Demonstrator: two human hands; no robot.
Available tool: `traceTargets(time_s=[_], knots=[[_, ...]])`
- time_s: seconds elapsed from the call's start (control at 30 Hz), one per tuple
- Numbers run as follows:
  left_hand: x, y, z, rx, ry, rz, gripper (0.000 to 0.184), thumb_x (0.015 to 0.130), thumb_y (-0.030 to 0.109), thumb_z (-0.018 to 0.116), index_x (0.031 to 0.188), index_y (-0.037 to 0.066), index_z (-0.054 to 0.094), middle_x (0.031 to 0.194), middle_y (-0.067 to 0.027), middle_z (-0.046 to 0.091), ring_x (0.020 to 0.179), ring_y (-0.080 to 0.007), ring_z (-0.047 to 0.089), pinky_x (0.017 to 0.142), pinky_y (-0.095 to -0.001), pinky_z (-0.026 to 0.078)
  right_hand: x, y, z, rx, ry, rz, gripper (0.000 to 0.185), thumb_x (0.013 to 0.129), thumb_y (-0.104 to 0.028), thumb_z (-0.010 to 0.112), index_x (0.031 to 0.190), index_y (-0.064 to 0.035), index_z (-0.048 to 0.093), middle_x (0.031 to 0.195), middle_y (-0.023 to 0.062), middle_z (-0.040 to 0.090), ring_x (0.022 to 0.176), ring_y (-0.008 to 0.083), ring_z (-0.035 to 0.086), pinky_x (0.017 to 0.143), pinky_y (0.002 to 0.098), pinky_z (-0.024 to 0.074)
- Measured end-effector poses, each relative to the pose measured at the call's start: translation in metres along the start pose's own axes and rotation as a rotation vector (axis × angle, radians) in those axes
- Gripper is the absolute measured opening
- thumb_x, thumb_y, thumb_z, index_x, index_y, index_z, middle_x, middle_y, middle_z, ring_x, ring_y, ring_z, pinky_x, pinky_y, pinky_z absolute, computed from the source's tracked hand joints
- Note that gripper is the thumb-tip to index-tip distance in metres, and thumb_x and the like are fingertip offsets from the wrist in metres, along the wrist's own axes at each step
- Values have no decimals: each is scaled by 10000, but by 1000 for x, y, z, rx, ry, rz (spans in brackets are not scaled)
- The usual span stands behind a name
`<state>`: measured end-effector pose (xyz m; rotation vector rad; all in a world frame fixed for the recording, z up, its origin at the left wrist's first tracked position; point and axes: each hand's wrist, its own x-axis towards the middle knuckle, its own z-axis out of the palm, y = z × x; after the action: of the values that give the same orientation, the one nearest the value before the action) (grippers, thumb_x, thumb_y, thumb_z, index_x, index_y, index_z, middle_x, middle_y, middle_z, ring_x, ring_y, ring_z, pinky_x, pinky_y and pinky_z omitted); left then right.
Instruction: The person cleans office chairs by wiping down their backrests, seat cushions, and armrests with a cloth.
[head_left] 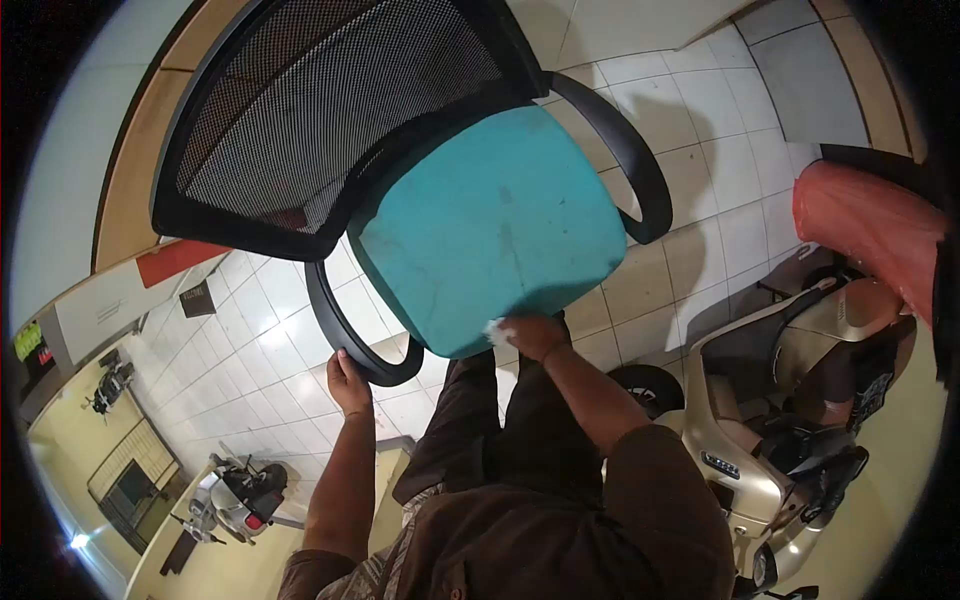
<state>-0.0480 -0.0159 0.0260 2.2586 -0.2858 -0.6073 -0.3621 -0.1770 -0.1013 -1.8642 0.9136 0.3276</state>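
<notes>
An office chair with a stained turquoise seat (490,230) stands in front of me, its black mesh backrest (330,110) on the far side. My left hand (349,384) grips the front curve of the black left armrest (345,335). At the seat's near edge, my right hand (532,337) is closed on a crumpled white wad (495,333), a tissue or small cloth, pressed against the turquoise surface. Dark smudges mark the middle of the seat. The black right armrest (640,160) is untouched.
A beige scooter (740,440) is parked close on my right, below a red cover (865,225). Another motorbike (240,500) stands at lower left. White tiles (270,340) cover the floor. A wood-edged counter (140,170) runs along the left.
</notes>
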Motion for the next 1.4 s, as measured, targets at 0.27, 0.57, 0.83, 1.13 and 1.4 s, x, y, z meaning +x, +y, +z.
traceTargets(time_s=[0.27,0.57,0.83,1.13,1.4], knots=[[-8,1,2,294,7,284,600,782,189,766,1226,-74,460,989,-127,595,884,-188,559,809,-313,455,-74,135,-134,135,970,552,283,825,-196,658,1079,-72,655,1006,120,685,854,292,659,764,387,517],[-2,16,4,633,56,205,795,742,336,769,1340,-61,426,1053,-249,610,991,-383,593,892,-435,465,-15,70,-295,320,1127,90,240,841,-231,678,965,-26,662,970,145,651,858,300,625,766,361,493],[24,35,-23,766,-57,106,744,770,332,741,1367,11,434,1190,-207,620,1081,-344,617,914,-404,481,-42,22,-261,-44,1081,-131,212,781,-62,664,982,5,664,1035,179,641,954,362,616,838,405,503],[79,3,-61,791,-134,102,776,819,367,704,1439,92,328,1269,-167,588,1134,-320,595,946,-390,462,-69,-6,-204,-100,882,-262,279,788,20,585,1039,-35,692,1134,108,640,1060,290,576,947,383,448],[129,-16,-93,517,-269,79,687,835,265,715,1396,70,369,1131,-163,638,1025,-267,636,859,-340,490,22,-40,-249,20,773,-317,355,751,70,506,1026,-49,697,1156,115,649,1119,280,572,995,355,440]])
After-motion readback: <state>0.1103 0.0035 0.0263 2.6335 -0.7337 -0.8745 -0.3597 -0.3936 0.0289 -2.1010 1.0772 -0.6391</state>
